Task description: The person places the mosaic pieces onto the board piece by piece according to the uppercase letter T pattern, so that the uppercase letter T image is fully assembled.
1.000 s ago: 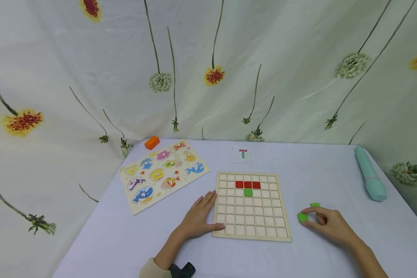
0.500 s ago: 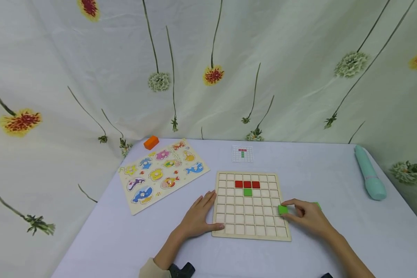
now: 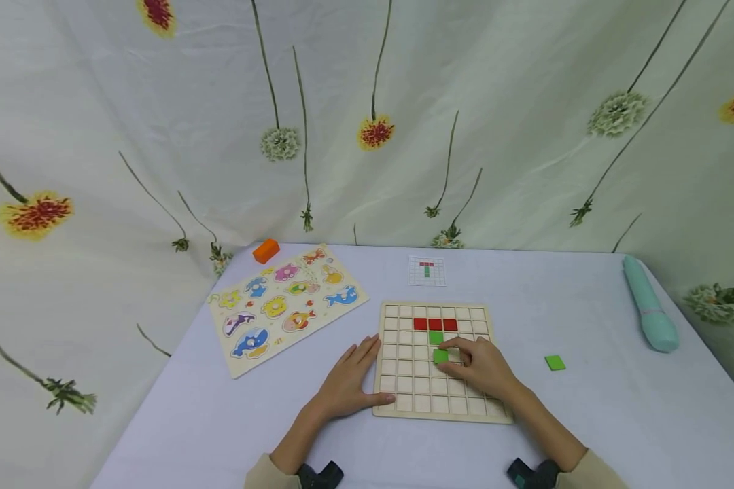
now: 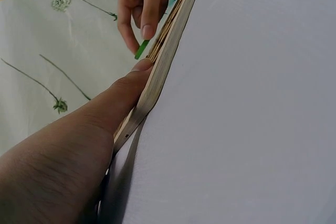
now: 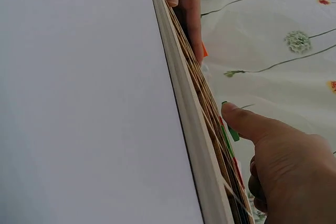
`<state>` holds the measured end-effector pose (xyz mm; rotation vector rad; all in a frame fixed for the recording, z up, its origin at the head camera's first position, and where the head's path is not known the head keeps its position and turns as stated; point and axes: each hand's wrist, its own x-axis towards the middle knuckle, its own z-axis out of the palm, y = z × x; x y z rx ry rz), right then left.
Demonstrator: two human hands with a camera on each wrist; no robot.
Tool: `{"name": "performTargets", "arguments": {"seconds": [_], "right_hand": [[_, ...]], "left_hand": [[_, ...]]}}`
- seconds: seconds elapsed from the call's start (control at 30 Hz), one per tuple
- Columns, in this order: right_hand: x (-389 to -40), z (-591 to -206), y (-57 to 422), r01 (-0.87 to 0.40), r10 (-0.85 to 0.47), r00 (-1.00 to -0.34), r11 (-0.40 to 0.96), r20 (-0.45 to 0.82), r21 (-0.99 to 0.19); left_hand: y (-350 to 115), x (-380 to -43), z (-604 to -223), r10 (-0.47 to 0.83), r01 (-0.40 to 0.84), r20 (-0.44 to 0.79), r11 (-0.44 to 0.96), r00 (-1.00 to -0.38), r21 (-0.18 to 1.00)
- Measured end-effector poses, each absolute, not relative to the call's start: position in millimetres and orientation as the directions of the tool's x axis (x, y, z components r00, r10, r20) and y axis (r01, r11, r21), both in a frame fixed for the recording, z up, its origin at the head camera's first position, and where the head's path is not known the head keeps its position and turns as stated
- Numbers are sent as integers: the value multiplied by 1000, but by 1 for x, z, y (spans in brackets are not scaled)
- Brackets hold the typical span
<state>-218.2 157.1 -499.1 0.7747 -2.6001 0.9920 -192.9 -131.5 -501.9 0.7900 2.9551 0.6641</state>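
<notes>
My right hand [image 3: 478, 367] pinches a green square tile [image 3: 440, 356] between thumb and fingers, over the wooden grid board [image 3: 404, 387]. In the left wrist view the pinched tile [image 4: 142, 50] stands tilted above the board's surface. A row of three red tiles [image 3: 435, 324] sits in the board's upper cells, with one green tile [image 3: 435, 337] in the cell below the middle one. My left hand [image 3: 345, 384] rests along the board's left edge, fingers straight and thumb on the lower left corner. Another green tile [image 3: 554, 363] lies on the table right of the board.
A small pattern card [image 3: 427, 271] with a red and green T lies behind the board. To the left are a sea-animal puzzle board [image 3: 287, 305] and an orange block [image 3: 266, 250]. A teal rolled pouch [image 3: 651, 305] lies at the right edge.
My right hand has carried the green tile left from the table beside the board to the board's middle column. The left hand has stayed in place.
</notes>
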Motion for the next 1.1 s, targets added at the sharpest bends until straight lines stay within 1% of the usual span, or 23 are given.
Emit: {"name": "performTargets", "arguments": {"seconds": [0.23, 0.77, 1.1], "right_hand": [[-225, -501, 148, -553, -353, -828, 641, 435, -532], [-227, -503, 149, -545, -368, -837, 635, 406, -547], [-226, -505, 148, -560, -368, -825, 631, 429, -537]], "left_hand": [[-132, -193, -503, 486, 483, 104, 777, -868, 404], [-133, -194, -505, 477, 469, 89, 783, -874, 409], [-134, -193, -504, 480, 478, 106, 775, -871, 414]]}}
